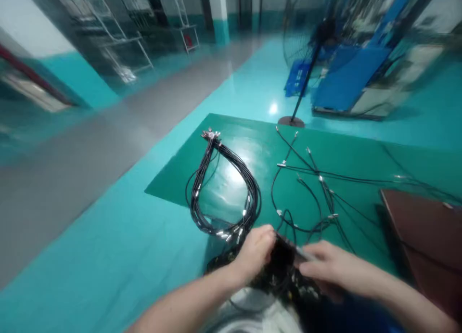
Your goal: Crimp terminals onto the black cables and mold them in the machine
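Note:
My left hand [255, 250] is closed in a fist at the table's near edge, over dark cables; what it grips is hidden. To its right, my right hand [327, 263] pinches a slim silver-grey piece [306, 254], blurred by motion, so its kind is unclear. Something dark lies between the two hands. Just beyond my left hand, a looped bundle of black cables [257, 193] with metal ends rests on the green table mat [173, 179]. Several loose black cables [314, 198] with silver connectors spread across the mat beyond my right hand.
A brown board [422, 222] lies on the right side of the table. Past the far edge stand a pedestal fan [301, 90], a blue crate [298, 78] and blue equipment [350, 78]. Below my hands are dark clutter and something white [252, 309], both blurred.

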Demonstrator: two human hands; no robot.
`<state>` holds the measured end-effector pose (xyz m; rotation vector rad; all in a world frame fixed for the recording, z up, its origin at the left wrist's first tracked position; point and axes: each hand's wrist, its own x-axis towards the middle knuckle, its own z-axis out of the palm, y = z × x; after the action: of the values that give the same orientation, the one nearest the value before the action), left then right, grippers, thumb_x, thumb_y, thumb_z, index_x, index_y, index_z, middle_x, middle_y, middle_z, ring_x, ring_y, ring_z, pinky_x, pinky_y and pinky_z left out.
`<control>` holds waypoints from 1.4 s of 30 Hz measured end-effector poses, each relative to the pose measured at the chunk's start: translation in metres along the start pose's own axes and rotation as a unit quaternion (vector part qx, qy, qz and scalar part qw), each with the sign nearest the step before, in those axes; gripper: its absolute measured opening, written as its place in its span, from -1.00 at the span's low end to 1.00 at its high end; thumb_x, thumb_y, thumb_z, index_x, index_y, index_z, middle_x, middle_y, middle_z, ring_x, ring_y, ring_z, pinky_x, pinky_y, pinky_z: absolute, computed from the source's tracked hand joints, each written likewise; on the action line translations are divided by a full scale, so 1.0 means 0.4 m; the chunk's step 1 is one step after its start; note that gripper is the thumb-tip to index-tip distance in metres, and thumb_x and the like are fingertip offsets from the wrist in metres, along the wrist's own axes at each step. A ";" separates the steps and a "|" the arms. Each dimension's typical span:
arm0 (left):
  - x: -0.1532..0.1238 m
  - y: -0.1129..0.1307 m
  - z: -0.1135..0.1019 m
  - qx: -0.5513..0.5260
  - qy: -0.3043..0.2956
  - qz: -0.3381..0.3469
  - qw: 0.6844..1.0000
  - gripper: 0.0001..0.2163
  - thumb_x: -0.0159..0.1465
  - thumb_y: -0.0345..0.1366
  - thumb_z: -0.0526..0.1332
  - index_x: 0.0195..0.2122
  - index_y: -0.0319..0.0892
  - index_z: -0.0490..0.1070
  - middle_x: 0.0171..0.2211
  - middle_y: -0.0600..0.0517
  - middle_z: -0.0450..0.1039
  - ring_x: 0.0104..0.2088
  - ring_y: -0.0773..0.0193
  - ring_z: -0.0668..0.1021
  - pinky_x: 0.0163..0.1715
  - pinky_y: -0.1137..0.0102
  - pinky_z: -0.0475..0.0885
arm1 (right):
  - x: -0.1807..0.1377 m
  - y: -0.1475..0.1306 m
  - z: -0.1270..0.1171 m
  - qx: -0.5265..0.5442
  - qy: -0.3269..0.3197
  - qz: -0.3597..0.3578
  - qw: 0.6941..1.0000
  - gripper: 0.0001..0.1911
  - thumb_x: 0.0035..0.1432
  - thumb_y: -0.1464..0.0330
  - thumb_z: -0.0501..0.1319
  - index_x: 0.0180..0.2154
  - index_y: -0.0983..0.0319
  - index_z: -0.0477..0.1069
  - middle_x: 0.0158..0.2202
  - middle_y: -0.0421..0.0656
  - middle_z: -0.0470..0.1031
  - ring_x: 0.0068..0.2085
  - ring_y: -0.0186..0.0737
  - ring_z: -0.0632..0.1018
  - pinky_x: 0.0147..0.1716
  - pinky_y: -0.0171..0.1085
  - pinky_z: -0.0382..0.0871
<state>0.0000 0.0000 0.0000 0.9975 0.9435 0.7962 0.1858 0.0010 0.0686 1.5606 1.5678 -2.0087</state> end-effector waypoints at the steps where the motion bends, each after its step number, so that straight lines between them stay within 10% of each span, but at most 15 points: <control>1: 0.001 0.001 0.002 -0.009 0.001 -0.010 1.000 -0.74 0.18 -0.21 0.00 -0.62 -0.17 0.06 -0.69 0.19 -0.01 -0.67 0.47 0.13 -0.70 0.53 0.09 | -0.003 -0.004 0.005 -0.069 0.064 -0.008 0.996 -0.82 0.06 0.24 0.04 -0.49 0.20 0.19 -0.67 -0.30 0.24 -0.64 -0.34 0.31 -0.65 -0.37 0.11; 4: 0.003 0.006 0.011 -0.051 0.003 -0.033 0.998 -0.77 0.18 -0.24 0.00 -0.60 -0.17 0.10 -0.71 0.20 -0.04 -0.70 0.48 0.10 -0.72 0.53 0.08 | -0.012 -0.007 0.022 -0.271 0.236 -0.019 0.933 -0.83 0.05 0.27 0.06 -0.34 0.18 0.36 -0.48 -0.20 0.40 -0.44 -0.19 0.45 -0.49 -0.29 0.21; 7: 0.002 0.009 0.025 -0.120 0.005 -0.051 0.991 -0.79 0.19 -0.24 0.00 -0.56 -0.17 0.14 -0.72 0.23 -0.11 -0.72 0.48 0.03 -0.75 0.55 0.05 | -0.021 0.010 0.041 -0.459 0.377 -0.008 0.804 -0.62 0.05 0.27 0.08 -0.06 0.17 0.35 -0.31 -0.06 0.44 -0.30 0.00 0.46 -0.36 -0.15 0.24; 15: 0.006 -0.026 0.041 -0.084 0.009 -0.043 0.995 -0.77 0.23 -0.21 -0.01 -0.53 -0.17 0.15 -0.71 0.21 -0.07 -0.72 0.48 0.07 -0.76 0.56 0.08 | -0.037 0.030 0.075 -0.574 0.481 -0.022 0.662 -0.57 -0.08 0.26 0.23 -0.10 0.16 0.43 -0.47 -0.09 0.40 -0.43 -0.05 0.42 -0.46 -0.19 0.17; 32: -0.010 -0.040 0.055 -0.065 0.025 -0.022 0.997 -0.75 0.28 -0.17 -0.05 -0.50 -0.17 0.13 -0.67 0.21 -0.01 -0.74 0.49 0.13 -0.75 0.54 0.13 | -0.047 0.030 0.085 -0.583 0.520 -0.038 0.623 -0.53 -0.12 0.27 0.26 -0.07 0.13 0.41 -0.48 -0.11 0.35 -0.41 -0.05 0.34 -0.43 -0.16 0.08; 42: -0.009 -0.046 0.046 -0.012 0.029 -0.035 0.999 -0.74 0.27 -0.15 -0.05 -0.50 -0.16 0.14 -0.71 0.21 -0.01 -0.74 0.47 0.18 -0.74 0.55 0.12 | -0.030 0.047 0.078 -0.559 0.443 -0.019 0.700 -0.70 -0.07 0.35 0.23 -0.20 0.17 0.43 -0.55 -0.14 0.39 -0.53 -0.11 0.45 -0.57 -0.29 0.01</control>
<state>0.0178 -0.0157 -0.0117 0.9199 1.0111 0.7796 0.1839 -0.0370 0.0635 1.7999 2.3213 0.1557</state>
